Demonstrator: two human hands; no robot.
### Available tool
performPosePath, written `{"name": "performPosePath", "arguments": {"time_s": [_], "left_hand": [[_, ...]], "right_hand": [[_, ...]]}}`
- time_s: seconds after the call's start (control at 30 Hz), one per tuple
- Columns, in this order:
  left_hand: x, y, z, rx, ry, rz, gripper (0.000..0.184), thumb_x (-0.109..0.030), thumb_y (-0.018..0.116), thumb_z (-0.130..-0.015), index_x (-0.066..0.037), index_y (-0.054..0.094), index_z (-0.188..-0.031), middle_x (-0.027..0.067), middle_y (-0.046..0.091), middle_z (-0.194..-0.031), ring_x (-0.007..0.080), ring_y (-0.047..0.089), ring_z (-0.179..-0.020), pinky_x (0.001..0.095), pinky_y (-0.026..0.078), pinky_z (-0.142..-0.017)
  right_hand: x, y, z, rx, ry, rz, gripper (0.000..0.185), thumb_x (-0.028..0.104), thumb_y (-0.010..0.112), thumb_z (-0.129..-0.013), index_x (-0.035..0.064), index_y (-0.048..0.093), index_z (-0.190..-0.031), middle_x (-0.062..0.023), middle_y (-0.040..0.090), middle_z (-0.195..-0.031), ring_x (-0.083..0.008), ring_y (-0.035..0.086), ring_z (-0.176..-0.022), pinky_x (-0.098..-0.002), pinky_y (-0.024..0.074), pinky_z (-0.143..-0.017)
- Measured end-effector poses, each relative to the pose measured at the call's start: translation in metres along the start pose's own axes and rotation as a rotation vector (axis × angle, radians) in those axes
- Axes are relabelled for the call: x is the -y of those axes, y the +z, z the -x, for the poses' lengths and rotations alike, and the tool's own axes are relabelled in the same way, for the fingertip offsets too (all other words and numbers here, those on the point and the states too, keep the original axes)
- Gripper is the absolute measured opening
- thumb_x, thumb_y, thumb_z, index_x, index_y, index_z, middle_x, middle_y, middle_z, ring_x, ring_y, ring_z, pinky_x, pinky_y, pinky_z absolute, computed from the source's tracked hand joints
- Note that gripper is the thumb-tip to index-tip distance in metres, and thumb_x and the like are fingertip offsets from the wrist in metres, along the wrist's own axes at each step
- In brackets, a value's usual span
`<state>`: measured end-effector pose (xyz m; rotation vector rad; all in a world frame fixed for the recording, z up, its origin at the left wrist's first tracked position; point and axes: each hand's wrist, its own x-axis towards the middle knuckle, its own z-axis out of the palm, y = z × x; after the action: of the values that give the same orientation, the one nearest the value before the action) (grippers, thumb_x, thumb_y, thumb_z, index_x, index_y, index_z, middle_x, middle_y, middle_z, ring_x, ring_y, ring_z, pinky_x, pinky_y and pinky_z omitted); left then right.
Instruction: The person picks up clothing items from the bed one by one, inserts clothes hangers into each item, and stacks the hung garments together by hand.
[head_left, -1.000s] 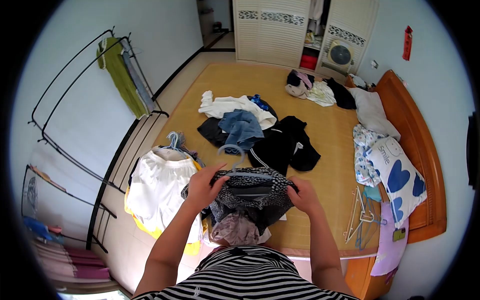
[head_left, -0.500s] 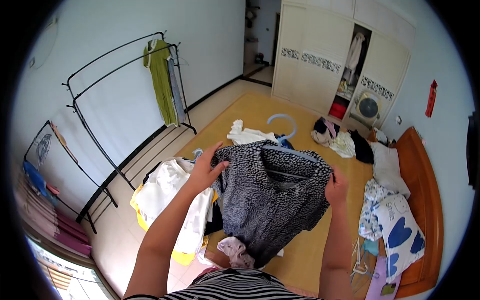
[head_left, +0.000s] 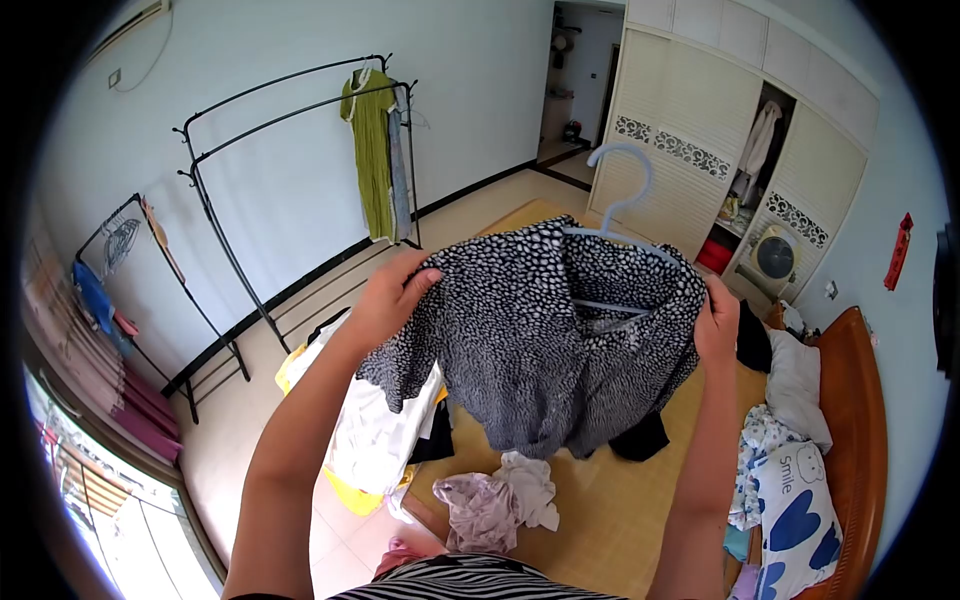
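A black-and-white speckled blouse (head_left: pixel 520 350) is spread between my hands, held up over the bed. Inside its neckline sits a pale blue clothes hanger (head_left: pixel 628 190), its hook standing above the collar. My left hand (head_left: pixel 392 295) is closed on the shoulder and sleeve at the left side, thumb on top. At the other shoulder my right hand (head_left: pixel 716 318) is closed on the cloth. Below the blouse lie a crumpled pale pink garment (head_left: pixel 478 508) and a whitish one (head_left: pixel 530 488) on the yellow bed mat (head_left: pixel 600 510).
White clothes (head_left: pixel 375 440) are piled at the bed's left edge. A black rack (head_left: pixel 215 235) with a green dress (head_left: pixel 373 150) stands by the wall. Pillows (head_left: pixel 798 500) rest against the wooden headboard (head_left: pixel 858 430). A wardrobe (head_left: pixel 670 110) is at the back.
The blouse and hanger have been lifted up, with both hands rising along with them. The camera view has shifted, and more of the crumpled garments below now shows.
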<state>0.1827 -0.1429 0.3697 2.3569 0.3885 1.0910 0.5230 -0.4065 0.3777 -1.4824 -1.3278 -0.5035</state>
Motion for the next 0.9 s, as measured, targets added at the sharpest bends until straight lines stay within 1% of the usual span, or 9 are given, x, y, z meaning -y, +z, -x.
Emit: {"name": "performPosePath", "arguments": {"time_s": [0.13,0.23,0.27,0.3,0.37,0.4,0.5,0.7,0.9], "left_hand": [[0.007,-0.011,0.009,-0.036,-0.061,0.07,0.028,-0.021,0.052,-0.095,0.001,0.056,-0.112,0.0156,0.06,-0.098,0.0272,0.057,-0.09,0.0321,0.043,-0.083],[0.007,-0.019,0.017,-0.087,-0.035,0.022,0.028,-0.021,0.052,-0.094,0.001,0.056,-0.112,0.0152,0.06,-0.097,0.0257,0.057,-0.09,0.0317,0.043,-0.083],[0.006,-0.023,0.021,-0.113,-0.034,0.035,0.028,-0.021,0.053,-0.094,0.001,0.056,-0.112,0.0145,0.059,-0.095,0.0245,0.057,-0.088,0.0315,0.043,-0.082],[0.003,-0.032,0.023,-0.085,-0.111,0.024,0.028,-0.022,0.053,-0.094,0.001,0.056,-0.111,0.0136,0.059,-0.093,0.0246,0.056,-0.086,0.0312,0.044,-0.081],[0.024,-0.056,0.029,-0.1,-0.022,0.066,0.029,-0.022,0.054,-0.094,0.001,0.057,-0.11,0.0114,0.059,-0.091,0.0215,0.056,-0.085,0.0296,0.043,-0.08],[0.022,-0.068,0.03,-0.104,-0.017,0.067,0.029,-0.022,0.054,-0.094,0.001,0.057,-0.11,0.0114,0.059,-0.091,0.0215,0.056,-0.085,0.0296,0.043,-0.08],[0.018,-0.108,0.054,-0.126,-0.143,0.131,0.028,-0.022,0.056,-0.093,0.001,0.058,-0.109,0.0089,0.059,-0.091,0.0179,0.055,-0.086,0.0278,0.043,-0.08],[0.047,-0.187,0.099,-0.241,-0.159,0.217,0.029,-0.023,0.056,-0.094,0.001,0.06,-0.11,0.0044,0.062,-0.091,0.0116,0.054,-0.084,0.0251,0.043,-0.079],[0.073,-0.265,0.151,-0.327,-0.207,0.288,0.029,-0.02,0.055,-0.094,0.003,0.058,-0.112,0.0026,0.062,-0.093,0.0096,0.053,-0.085,0.0239,0.043,-0.079]], "right_hand": [[-0.003,0.008,-0.004,0.086,-0.035,0.156,0.016,0.001,0.041,-0.09,-0.0045,0.055,-0.095,-0.0074,0.056,-0.078,-0.0107,0.048,-0.072,-0.0243,0.0397,-0.068],[0.012,0.005,-0.001,0.125,0.067,-0.111,0.016,0.002,0.041,-0.091,-0.0035,0.055,-0.096,-0.0043,0.054,-0.079,-0.0093,0.047,-0.073,-0.0237,0.0394,-0.069],[0.018,0.015,-0.003,0.018,0.012,-0.057,0.014,0.001,0.045,-0.088,-0.0022,0.057,-0.094,-0.0091,0.054,-0.071,-0.0144,0.048,-0.065,-0.0269,0.0383,-0.062],[0.031,0.02,-0.001,0.022,0.024,-0.054,0.014,0.001,0.045,-0.088,-0.0022,0.057,-0.094,-0.0091,0.054,-0.071,-0.0144,0.048,-0.065,-0.0269,0.0383,-0.062],[0.067,0.032,-0.007,0.107,0.144,-0.021,0.015,0.002,0.044,-0.089,-0.0025,0.057,-0.096,-0.0085,0.056,-0.074,-0.0127,0.05,-0.068,-0.0262,0.0405,-0.066],[0.077,0.036,-0.008,0.045,-0.029,-0.031,0.016,0.002,0.044,-0.09,-0.002,0.057,-0.097,-0.0093,0.056,-0.075,-0.0136,0.051,-0.069,-0.0262,0.0413,-0.067],[0.113,0.057,-0.016,0.014,0.006,-0.122,0.016,0.002,0.043,-0.09,-0.0023,0.057,-0.097,-0.0086,0.056,-0.075,-0.0131,0.051,-0.07,-0.0255,0.0411,-0.069],[0.208,0.1,-0.016,0.187,-0.01,-0.173,0.016,0.007,0.044,-0.095,-0.0019,0.057,-0.096,-0.0006,0.057,-0.083,-0.0088,0.049,-0.076,-0.0236,0.0402,-0.071],[0.281,0.162,0.004,0.499,0.168,-0.63,0.014,0.007,0.048,-0.094,0.0001,0.052,-0.106,0.0022,0.053,-0.089,-0.005,0.046,-0.08,-0.0208,0.0392,-0.072]]}}
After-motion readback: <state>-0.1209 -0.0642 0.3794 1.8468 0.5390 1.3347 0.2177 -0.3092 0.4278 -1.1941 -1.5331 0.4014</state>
